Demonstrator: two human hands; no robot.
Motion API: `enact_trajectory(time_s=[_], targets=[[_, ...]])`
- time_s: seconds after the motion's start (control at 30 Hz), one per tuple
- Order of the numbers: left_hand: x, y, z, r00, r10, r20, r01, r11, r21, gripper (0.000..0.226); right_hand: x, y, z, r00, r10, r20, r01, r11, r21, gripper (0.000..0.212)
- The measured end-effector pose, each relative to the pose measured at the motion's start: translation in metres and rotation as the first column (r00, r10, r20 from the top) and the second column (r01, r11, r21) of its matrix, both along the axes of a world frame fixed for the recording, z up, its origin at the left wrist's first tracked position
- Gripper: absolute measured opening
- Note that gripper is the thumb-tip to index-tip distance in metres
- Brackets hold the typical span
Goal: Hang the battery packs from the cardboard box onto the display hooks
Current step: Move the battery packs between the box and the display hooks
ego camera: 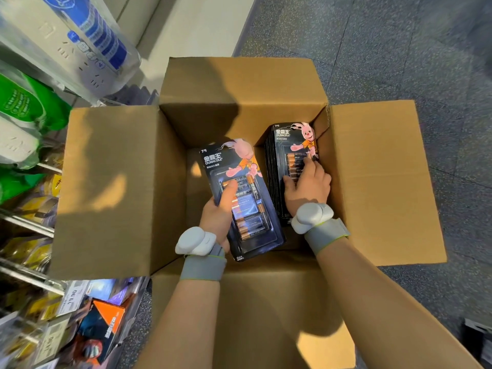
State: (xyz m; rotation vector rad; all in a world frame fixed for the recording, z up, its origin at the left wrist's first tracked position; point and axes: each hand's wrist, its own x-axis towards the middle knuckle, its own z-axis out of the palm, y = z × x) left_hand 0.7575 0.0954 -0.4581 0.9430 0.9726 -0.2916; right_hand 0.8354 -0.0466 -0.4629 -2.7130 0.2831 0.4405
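Head view: left hand (217,213) grips one black carded battery pack (214,162), held up inside the brown cardboard box (111,182), presumably for hanging. Right hand (307,183) clasps the propped stack of identical packs (283,141), likely to free the next.

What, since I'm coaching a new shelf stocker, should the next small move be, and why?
Probably lift the top pack off the stack with the right hand. The left hand holds a loose pack above the cardboard box, while the right fingers curl over the top pack, not yet raised.
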Motion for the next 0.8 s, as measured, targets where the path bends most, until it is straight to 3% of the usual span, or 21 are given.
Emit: enact_trajectory(time_s=[0.33,0.6,0.73,0.8], targets=[[0.000,-0.008,-0.013,1.000,-0.001,-0.012,0.003,0.995,0.104,0.043,0.004,-0.008,0.007,0.997,-0.077,-0.026,0.081,0.975,0.208,0.053],[0.009,-0.024,-0.020,0.999,-0.051,-0.003,0.051,0.982,0.183,0.053,-0.005,-0.017,0.012,0.989,-0.139,-0.058,0.150,0.883,0.445,0.038],[0.015,-0.030,-0.010,0.999,-0.035,0.027,0.031,0.990,0.139,0.030,-0.023,-0.005,0.022,0.986,-0.134,-0.101,0.168,0.820,0.548,0.031],[0.017,-0.032,-0.009,0.999,-0.028,0.045,0.023,0.994,0.111,0.037,-0.033,0.001,0.025,0.994,-0.081,-0.078,0.111,0.816,0.567,0.033]])
